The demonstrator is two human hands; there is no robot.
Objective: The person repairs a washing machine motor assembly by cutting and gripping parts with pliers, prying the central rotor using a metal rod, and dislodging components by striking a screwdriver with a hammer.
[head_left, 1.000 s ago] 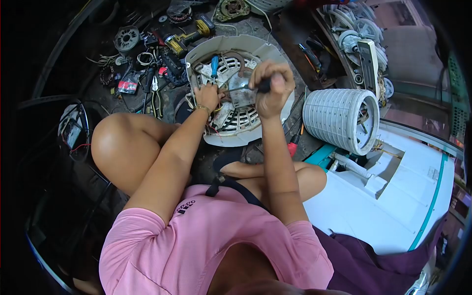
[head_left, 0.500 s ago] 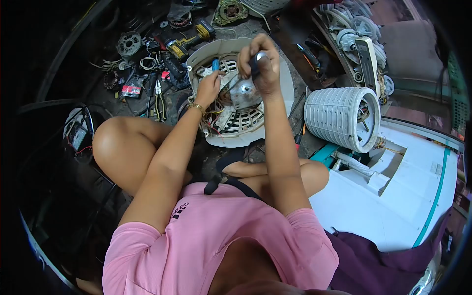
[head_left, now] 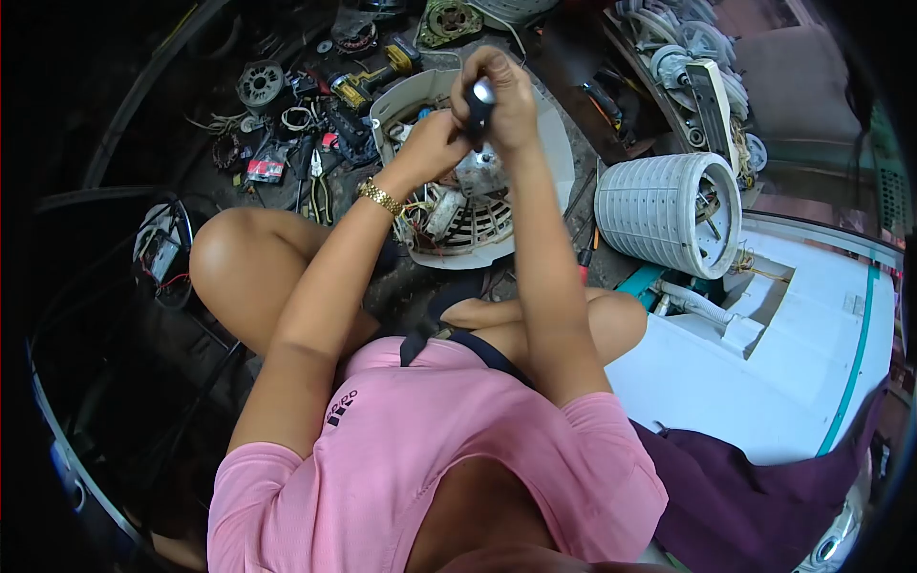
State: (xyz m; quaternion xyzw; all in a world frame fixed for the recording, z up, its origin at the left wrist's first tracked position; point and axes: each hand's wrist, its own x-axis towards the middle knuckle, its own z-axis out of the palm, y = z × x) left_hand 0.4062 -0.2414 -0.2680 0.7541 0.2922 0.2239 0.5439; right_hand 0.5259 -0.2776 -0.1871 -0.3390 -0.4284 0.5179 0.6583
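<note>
My right hand (head_left: 506,100) is closed around a dark-handled tool (head_left: 480,99) with a shiny silver end facing up; its lower part is hidden. Just beside it, my left hand (head_left: 435,145) has its fingers drawn together at the tool's lower side, and what they pinch cannot be made out. Both hands are above a round white plastic base (head_left: 552,158) with slotted vents and loose wires. At its middle is a silver metal housing (head_left: 480,175), partly covered by the hands. A blue part (head_left: 424,113) shows behind my left hand.
A yellow-black cordless drill (head_left: 353,91) lies beyond the base. Pliers (head_left: 319,191) and small parts are on the floor at left. To the right are a white perforated drum (head_left: 654,212) and a white appliance body (head_left: 764,401). Pulley-like parts (head_left: 673,67) are piled at the back right.
My left hand has left the blue part and moved up and right to the tool in my right hand. My right hand has shifted slightly up and left, still gripping the tool.
</note>
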